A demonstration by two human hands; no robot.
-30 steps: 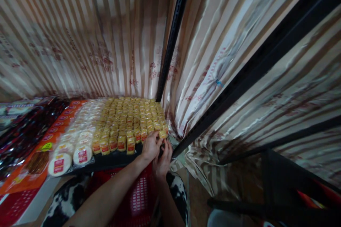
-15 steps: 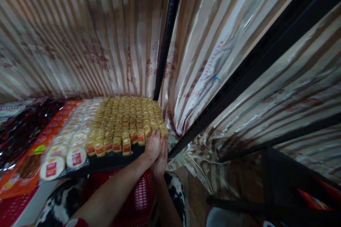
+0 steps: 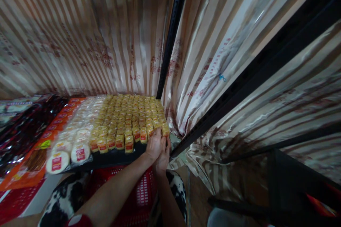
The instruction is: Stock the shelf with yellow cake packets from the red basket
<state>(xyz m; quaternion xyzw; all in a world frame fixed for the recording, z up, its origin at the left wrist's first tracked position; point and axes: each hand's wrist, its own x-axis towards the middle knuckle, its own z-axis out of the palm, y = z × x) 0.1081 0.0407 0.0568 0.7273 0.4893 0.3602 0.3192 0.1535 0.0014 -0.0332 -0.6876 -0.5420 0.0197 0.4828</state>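
Rows of small yellow wrapped snack packets (image 3: 128, 120) with red labels stand close together on a dark shelf (image 3: 117, 156). At the front right corner of these rows, my left hand (image 3: 154, 146) has its fingers closed against the end packets. Pressed alongside it is my right hand (image 3: 162, 158), its fingers curled up at the outermost packet. My hands hide the fronts of the packets they touch, and the exact grip is hard to see.
Left of the yellow rows lie round white packets (image 3: 80, 153), an orange bag (image 3: 36, 159) and dark shiny packs (image 3: 26, 124). A red basket (image 3: 142, 191) sits beneath my arms. Black metal posts (image 3: 172, 35) and striped curtains (image 3: 119, 42) enclose the shelf.
The view has shifted slightly, so the shelf appears a little further right and higher. Both hands stay at the front right corner, with the right hand's fingers slightly more bent.
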